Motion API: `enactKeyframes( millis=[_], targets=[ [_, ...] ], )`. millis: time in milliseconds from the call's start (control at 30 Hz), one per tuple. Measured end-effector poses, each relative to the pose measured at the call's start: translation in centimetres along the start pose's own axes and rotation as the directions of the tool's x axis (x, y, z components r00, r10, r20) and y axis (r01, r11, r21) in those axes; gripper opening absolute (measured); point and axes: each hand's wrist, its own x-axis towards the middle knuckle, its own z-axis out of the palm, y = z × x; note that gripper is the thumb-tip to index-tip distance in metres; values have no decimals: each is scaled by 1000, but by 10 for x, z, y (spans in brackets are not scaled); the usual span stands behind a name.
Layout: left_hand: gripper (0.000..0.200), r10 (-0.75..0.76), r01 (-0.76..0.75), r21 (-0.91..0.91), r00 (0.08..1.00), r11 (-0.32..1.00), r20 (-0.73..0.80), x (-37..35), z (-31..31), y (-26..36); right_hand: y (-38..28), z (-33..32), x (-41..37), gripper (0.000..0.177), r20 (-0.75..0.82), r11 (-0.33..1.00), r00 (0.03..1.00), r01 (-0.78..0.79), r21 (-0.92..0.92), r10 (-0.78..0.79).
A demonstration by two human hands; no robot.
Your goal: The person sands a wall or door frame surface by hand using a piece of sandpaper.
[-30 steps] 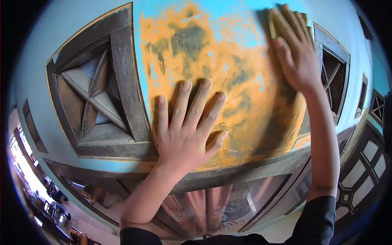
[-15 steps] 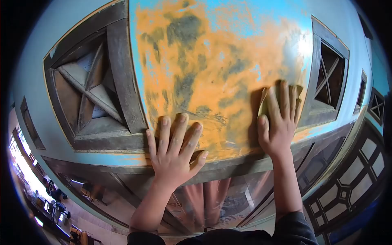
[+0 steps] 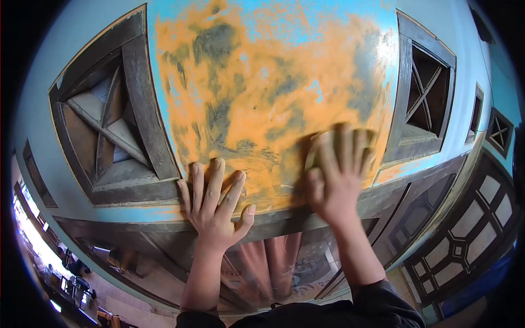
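My left hand [image 3: 214, 210] lies against the lower part of a wall panel [image 3: 262, 104], fingers spread and nothing held. That panel is worn to patchy orange and dark grey, with light blue paint around its edges. Farther right, my right hand [image 3: 340, 183] presses a folded yellowish sheet of sandpaper [image 3: 313, 153] against the same surface. The hand is blurred by motion, and most of the sandpaper is hidden beneath the fingers.
Left of the panel is a dark wooden vent frame [image 3: 115, 123] with crossed bars; a similar vent frame [image 3: 424, 90] sits at right. A wooden ledge [image 3: 279, 221] runs below, above glass with reddish curtains [image 3: 268, 268]. A patterned door [image 3: 470, 235] stands at far right.
My right hand has moved down and slightly left across the panel with the sandpaper. My left hand stays at about the same place on the wall. The view has shifted a little.
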Motion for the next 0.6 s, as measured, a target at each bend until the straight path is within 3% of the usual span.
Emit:
enactKeyframes(
  millis=[67,133,267,300,400,467,533,600],
  targets=[
    [49,-5,5,-3,1000,1000,-6,-1,0,-1,-20,8,-24,58,114,987,981,154,49,-159],
    [51,45,-45,19,999,999,7,0,-2,-3,-6,12,-44,55,121,984,978,165,61,-171],
    [51,30,-30,32,1000,999,-8,0,-1,0,17,1,-21,56,-14,989,993,-117,86,118],
    [51,28,-27,34,1000,999,-10,-1,-1,1,5,3,-11,57,-43,990,992,-110,92,114],
    [47,-24,25,9,999,1000,-36,-4,2,-1,-36,8,-15,58,114,984,982,135,117,-149],
    [49,-23,24,11,999,1000,-36,-5,1,-2,-34,17,-38,59,94,966,965,234,110,-244],
    [49,-23,23,1,999,1000,-40,-7,1,-3,-9,8,-49,57,149,989,984,84,124,-102],
    [50,-40,40,4,997,999,-63,-8,4,-3,10,8,-45,57,-3,985,995,-99,141,101]
  ],
)
